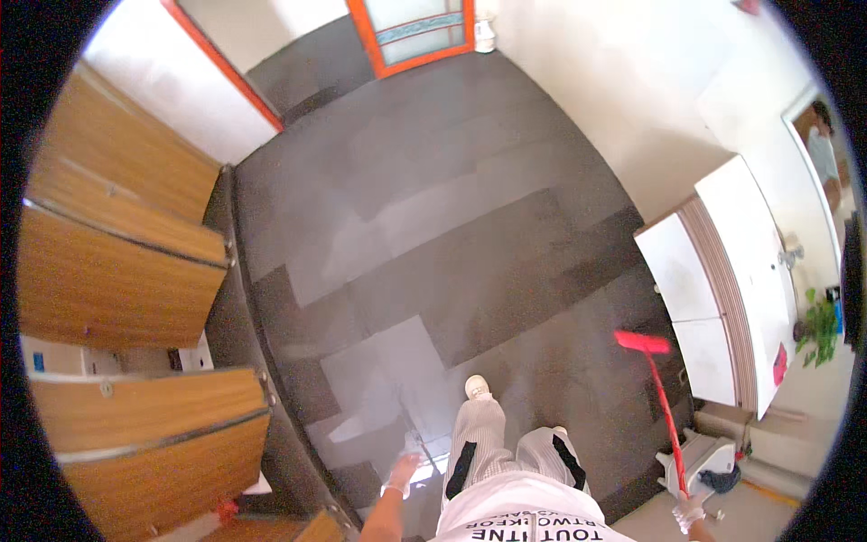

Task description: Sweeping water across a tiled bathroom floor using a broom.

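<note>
My right hand (688, 513), in a thin whitish glove, is closed round the lower end of a red pole at the lower right. This is a long-handled broom (664, 397) with a short red head across its far end; whether the head has bristles is too blurred to tell. The head lies over the dark floor beside the white cabinet. My left hand (406, 471), in a clear glove, hangs low over the floor left of my legs. Its fingers are smeared against bright reflections, so I cannot make out whether they hold anything.
Grey patchwork floor tiles (397, 217) stretch ahead. Wooden cabinets (117, 280) line the left, some doors ajar. At right stand a white cabinet (691, 271), a mirror (817, 144), a green plant (820, 325) and a white scale-like object (700, 456). An orange-framed door (420, 36) is far ahead.
</note>
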A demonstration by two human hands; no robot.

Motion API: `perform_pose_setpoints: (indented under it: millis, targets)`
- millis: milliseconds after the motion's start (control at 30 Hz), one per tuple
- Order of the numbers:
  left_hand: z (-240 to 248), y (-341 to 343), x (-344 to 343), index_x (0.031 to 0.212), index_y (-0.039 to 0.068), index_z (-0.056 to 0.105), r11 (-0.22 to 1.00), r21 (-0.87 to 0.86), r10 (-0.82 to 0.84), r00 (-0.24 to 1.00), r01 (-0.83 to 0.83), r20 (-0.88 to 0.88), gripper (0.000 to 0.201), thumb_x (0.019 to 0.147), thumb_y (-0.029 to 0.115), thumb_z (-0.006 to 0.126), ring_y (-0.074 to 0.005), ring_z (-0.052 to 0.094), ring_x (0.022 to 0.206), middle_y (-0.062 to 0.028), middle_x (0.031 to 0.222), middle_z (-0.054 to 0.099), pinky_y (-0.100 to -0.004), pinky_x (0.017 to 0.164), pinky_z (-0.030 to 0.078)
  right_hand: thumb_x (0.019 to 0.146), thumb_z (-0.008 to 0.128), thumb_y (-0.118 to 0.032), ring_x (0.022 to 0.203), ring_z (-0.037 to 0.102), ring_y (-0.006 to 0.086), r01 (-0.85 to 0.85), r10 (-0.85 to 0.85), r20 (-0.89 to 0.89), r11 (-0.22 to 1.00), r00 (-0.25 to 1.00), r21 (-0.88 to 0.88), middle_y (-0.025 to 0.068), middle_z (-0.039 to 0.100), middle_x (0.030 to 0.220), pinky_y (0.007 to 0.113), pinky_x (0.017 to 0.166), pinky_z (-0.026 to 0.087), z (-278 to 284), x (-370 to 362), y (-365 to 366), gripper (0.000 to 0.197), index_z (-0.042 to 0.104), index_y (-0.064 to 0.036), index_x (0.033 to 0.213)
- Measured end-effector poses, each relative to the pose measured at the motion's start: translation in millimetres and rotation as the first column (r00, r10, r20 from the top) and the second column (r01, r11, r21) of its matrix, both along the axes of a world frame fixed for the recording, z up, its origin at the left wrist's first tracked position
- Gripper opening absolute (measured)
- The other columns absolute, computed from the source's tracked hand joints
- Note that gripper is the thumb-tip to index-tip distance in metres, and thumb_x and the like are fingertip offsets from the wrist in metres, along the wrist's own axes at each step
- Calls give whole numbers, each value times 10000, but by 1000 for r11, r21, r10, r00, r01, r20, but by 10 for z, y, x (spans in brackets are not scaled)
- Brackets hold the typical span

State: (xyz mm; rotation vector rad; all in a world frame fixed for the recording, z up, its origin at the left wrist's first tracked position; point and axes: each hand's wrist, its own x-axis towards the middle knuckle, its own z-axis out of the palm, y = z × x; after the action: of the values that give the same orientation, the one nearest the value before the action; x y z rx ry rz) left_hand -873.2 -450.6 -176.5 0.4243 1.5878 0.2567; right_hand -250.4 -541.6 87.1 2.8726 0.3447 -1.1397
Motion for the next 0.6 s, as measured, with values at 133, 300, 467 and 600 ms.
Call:
perform_pose_setpoints:
  millis: [133,300,467,600]
  targets:
    - [38,-146,32,957,57,524,981,-32,-193,978,191,-82,330,784,318,418,-140,530,724,-46,838,571,-293,649,408,776,485,-304,319,332,129,-77,75,-26,993,997,-85,-23,364,439,257,302,237,262,-724,374,262,460,-77,645]
    - [164,-78,175,964,101,528,988,-108,-110,993,115,45,306,777,325,434,-125,533,720,-33,841,582,-270,596,378,784,403,-416,466,503,210,-559,537,-230,828,811,-39,93,501,504,357,455,365,-583,-1203,1439,401,540,-55,673]
    - [590,172,319,962,105,525,982,-124,-154,982,140,-111,304,734,305,503,-121,530,714,-27,846,583,-279,604,371,761,425,-419,749,555,322,-725,774,-131,628,619,283,179,575,795,406,661,432,-1462,-1882,2880,427,580,-23,805]
    - [933,50,296,947,95,471,995,-33,-97,995,96,-36,271,788,314,461,-108,485,679,-10,804,509,-248,577,368,742,475,-349,775,564,294,-722,793,-121,597,598,349,153,584,815,382,677,444,-1764,-2228,3392,343,599,-35,802]
